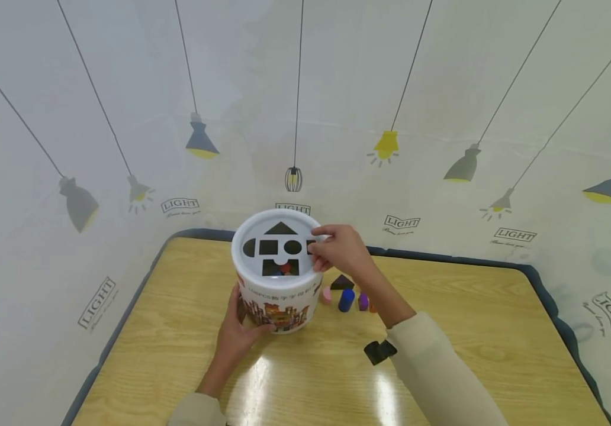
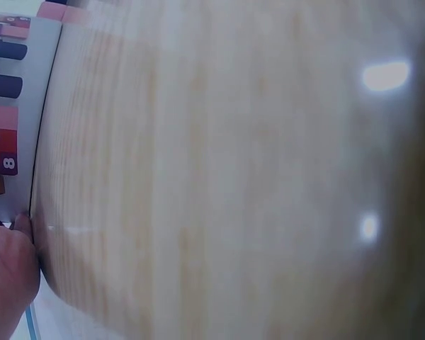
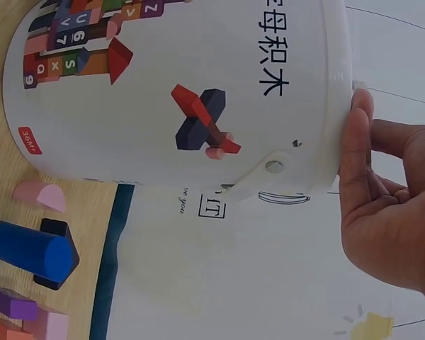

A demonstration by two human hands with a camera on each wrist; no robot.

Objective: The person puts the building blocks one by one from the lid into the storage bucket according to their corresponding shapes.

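Best, probably, to let the left hand (image 1: 236, 334) do the bracing: it curls round the lower wall of the block bucket (image 1: 281, 305), which stands upright on the worktop (image 1: 444, 331). The right hand (image 1: 340, 248) has its fingers drawn together at the right edge of the lid (image 1: 280, 236), beside a slot; whether they pinch the rim or a small piece, I cannot tell. Either way, light fingertip work with counterpressure below should stop the bucket tipping.

The lid looks like smooth white plastic, cut with a triangle, half-round, square, circle and arch; coloured bits show through the arch. The bucket's printed wall is glossy. To its right lie a matte blue cylinder (image 1: 346, 300), a round-topped pink block (image 3: 41, 196), an angular dark block (image 1: 342, 283) and a purple block (image 3: 13, 303), on shiny, wood-grained worktop.
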